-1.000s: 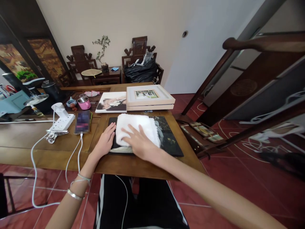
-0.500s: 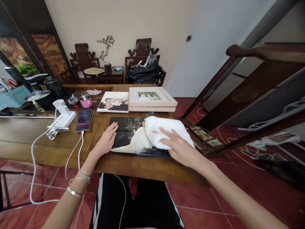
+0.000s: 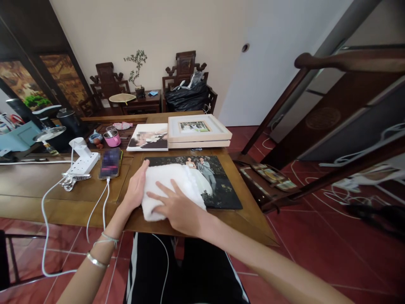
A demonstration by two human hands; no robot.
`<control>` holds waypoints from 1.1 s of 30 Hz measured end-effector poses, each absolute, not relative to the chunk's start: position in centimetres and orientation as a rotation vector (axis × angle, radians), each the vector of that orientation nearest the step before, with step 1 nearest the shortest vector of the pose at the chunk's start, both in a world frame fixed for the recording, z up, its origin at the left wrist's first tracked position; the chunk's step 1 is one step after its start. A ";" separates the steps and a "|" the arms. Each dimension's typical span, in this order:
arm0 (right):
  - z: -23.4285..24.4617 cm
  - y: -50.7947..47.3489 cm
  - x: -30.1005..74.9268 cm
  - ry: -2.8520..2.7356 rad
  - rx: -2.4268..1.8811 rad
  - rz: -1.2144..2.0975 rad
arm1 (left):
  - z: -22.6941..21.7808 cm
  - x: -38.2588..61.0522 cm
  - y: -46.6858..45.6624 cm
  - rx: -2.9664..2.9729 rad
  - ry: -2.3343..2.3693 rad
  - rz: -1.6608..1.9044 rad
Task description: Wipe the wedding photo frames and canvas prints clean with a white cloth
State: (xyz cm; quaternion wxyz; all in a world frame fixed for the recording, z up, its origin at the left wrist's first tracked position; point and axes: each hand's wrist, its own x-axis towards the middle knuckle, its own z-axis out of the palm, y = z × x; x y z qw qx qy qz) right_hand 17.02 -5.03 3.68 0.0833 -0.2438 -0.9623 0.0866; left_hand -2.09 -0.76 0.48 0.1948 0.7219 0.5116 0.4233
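Note:
A dark photo panel (image 3: 226, 185) with a picture of two people in wedding clothes lies flat near the front edge of the wooden table. Over its left part, and past its front edge, spreads a folded white towel (image 3: 186, 179). My right hand (image 3: 180, 211) presses on this towel with fingers spread, the thumb tucked at a fold, gripping it. At the panel's left edge rests my left hand (image 3: 137, 185), fingers stretched out and side by side, close against the towel. It holds nothing.
Behind the panel lie stacked light frames (image 3: 199, 131) and a white-edged photo print (image 3: 148, 137). To the left are a charging phone (image 3: 109, 162), a power strip (image 3: 84, 162) with trailing cables and a pink cup (image 3: 112, 137). A wooden chair (image 3: 316, 118) stands at right.
My right hand has swept the towel leftward across the panel, uncovering the pictured couple on the right. My left hand stays at the left edge, now turned more upright.

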 end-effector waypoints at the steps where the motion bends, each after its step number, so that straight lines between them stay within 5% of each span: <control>1: 3.7 -5.7 17.7 -2.900 -0.677 0.301 | 0.4 -2.0 -0.7 2.051 1.431 1.165; 12: 3.5 -4.1 24.9 -2.729 -1.002 0.333 | -0.1 -1.6 -0.2 2.303 1.423 0.841; 24: 5.7 6.5 13.0 -2.710 -0.982 0.334 | 0.3 -1.7 -0.1 2.350 1.376 0.887; 33: 3.6 6.0 25.0 -2.621 -1.008 0.248 | -0.2 -1.8 0.0 2.291 1.403 0.861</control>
